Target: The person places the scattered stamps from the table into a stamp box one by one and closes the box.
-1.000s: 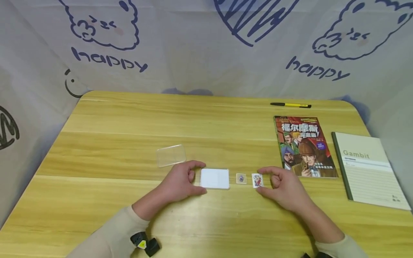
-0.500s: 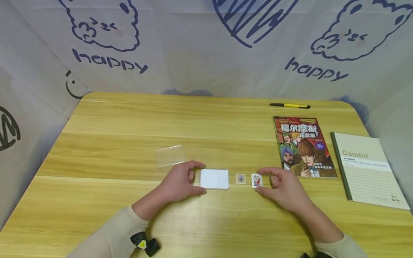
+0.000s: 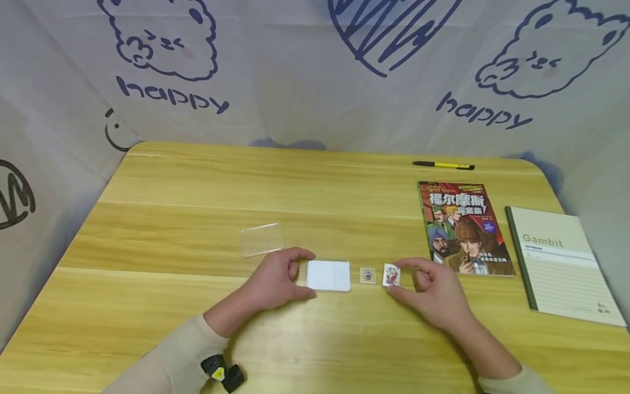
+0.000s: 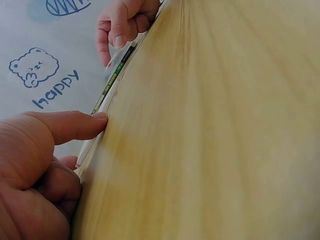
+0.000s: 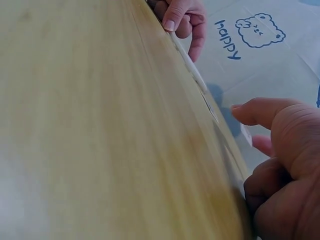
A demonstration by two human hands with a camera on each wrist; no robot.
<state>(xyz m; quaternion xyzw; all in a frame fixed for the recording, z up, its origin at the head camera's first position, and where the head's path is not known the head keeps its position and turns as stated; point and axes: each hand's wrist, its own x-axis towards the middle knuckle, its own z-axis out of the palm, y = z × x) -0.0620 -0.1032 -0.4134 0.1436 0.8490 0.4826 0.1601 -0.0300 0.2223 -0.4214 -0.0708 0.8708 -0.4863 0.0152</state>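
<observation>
My left hand (image 3: 278, 277) grips a flat white rectangular case (image 3: 328, 276) by its left end, index finger at the far edge and thumb at the near edge. In the left wrist view the same case shows edge-on beside the left thumb (image 4: 82, 125). To its right lies a small clear square (image 3: 367, 275) with a bluish emblem in its middle. My right hand (image 3: 438, 287) pinches a small white card (image 3: 391, 275) with a colourful printed figure, between thumb and index finger. In the right wrist view a sliver of this card (image 5: 246, 135) shows above the table.
A clear plastic lid (image 3: 262, 239) lies behind the left hand. Beyond the right hand are a comic-style book (image 3: 465, 227) and a Gambit notebook (image 3: 563, 265). A yellow and black pen (image 3: 443, 165) is near the table's (image 3: 197, 180) back edge, before a drawn-on cloth.
The small picture card now tilts, its right side raised by my right hand, which has shifted slightly left. The head view has tipped a little. My left hand stays on the case.
</observation>
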